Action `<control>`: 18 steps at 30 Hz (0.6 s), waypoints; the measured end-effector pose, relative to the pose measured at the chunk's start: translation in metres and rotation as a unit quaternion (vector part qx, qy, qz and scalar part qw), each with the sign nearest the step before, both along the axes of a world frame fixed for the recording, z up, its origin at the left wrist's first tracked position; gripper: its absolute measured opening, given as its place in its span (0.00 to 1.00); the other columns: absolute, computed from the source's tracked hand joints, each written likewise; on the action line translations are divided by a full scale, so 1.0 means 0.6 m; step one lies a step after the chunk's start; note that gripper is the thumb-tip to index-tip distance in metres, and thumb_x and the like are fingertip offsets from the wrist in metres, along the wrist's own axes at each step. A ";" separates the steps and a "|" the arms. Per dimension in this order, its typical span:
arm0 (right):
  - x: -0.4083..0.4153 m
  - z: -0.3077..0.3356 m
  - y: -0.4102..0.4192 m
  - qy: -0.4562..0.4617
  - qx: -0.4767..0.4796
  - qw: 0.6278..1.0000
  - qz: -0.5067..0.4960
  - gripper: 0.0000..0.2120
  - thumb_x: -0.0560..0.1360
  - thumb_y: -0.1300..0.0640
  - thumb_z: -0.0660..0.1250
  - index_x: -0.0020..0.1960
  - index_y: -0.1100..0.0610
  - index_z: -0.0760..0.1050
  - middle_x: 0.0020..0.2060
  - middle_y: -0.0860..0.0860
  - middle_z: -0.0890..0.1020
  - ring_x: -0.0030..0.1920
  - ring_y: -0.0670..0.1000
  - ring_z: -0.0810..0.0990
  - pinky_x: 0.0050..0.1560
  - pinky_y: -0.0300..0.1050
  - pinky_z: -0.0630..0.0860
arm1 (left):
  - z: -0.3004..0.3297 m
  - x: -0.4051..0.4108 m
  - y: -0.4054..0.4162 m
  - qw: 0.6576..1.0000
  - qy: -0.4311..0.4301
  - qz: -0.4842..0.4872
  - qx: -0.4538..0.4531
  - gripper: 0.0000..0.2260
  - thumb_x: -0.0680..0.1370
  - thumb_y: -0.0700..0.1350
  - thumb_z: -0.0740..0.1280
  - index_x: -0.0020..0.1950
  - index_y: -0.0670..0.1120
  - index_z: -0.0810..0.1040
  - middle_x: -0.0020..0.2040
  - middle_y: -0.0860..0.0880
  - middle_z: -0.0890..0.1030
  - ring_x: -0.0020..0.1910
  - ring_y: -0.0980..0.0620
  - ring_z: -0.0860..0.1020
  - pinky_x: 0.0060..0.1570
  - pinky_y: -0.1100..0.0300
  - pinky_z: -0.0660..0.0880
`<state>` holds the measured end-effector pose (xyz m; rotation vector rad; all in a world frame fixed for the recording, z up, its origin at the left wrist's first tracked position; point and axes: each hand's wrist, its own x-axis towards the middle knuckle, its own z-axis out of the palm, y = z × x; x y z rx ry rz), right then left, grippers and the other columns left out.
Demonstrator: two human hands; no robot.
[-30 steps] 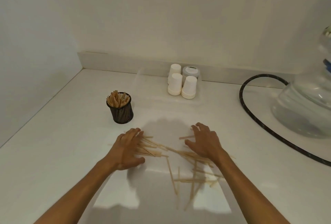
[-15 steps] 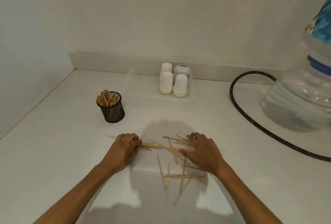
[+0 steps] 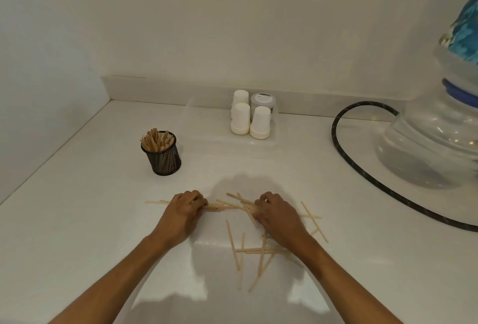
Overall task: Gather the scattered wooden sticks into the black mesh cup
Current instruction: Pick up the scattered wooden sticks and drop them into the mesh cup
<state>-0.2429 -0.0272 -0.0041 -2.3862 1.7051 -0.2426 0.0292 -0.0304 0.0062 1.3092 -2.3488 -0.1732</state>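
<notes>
Thin wooden sticks (image 3: 236, 246) lie scattered on the white counter, crossing each other between and below my hands. My left hand (image 3: 185, 213) is curled over one end of a bundle of sticks (image 3: 219, 206). My right hand (image 3: 278, 216) is curled over the other end of that loose bundle, fingers bent around the sticks. A few sticks poke out left of the left hand and right of the right hand. The black mesh cup (image 3: 162, 154) stands upright behind and left of my hands, apart from them, with several sticks in it.
A clear tray (image 3: 207, 127) holding upturned white paper cups (image 3: 249, 119) and a jar sits at the back wall. A black hose (image 3: 362, 176) curves across the right side to a large clear water bottle (image 3: 437, 140). Walls close off the left and back.
Both hands went from flat with spread fingers to curled, raking the sticks toward each other into a tighter bundle. The camera view shifted slightly right.
</notes>
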 end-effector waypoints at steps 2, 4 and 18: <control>0.006 0.000 -0.003 -0.003 -0.012 1.000 -0.002 0.15 0.83 0.53 0.57 0.67 0.55 0.73 0.64 0.50 0.73 0.62 0.50 0.72 0.54 0.43 0.73 | -0.003 -0.002 -0.002 1.000 0.004 0.007 0.010 0.05 0.76 0.35 0.69 0.51 0.40 0.82 0.46 0.44 0.80 0.43 0.43 0.78 0.44 0.51 0.74; 0.011 0.001 -0.006 -0.002 -0.025 1.000 -0.002 0.14 0.84 0.54 0.55 0.66 0.55 0.72 0.61 0.49 0.74 0.60 0.50 0.72 0.52 0.42 0.71 | -0.003 -0.002 -0.002 1.000 0.015 0.014 0.019 0.04 0.76 0.34 0.68 0.49 0.40 0.81 0.46 0.44 0.79 0.43 0.44 0.77 0.43 0.51 0.73; 0.009 0.015 -0.022 -0.066 -0.106 0.992 -0.023 0.10 0.82 0.57 0.59 0.48 0.56 0.78 0.38 0.51 0.82 0.39 0.54 0.79 0.40 0.49 0.74 | -0.020 0.003 -0.016 0.999 0.012 0.004 0.032 0.08 0.79 0.36 0.65 0.55 0.40 0.82 0.49 0.44 0.80 0.47 0.45 0.76 0.47 0.60 0.70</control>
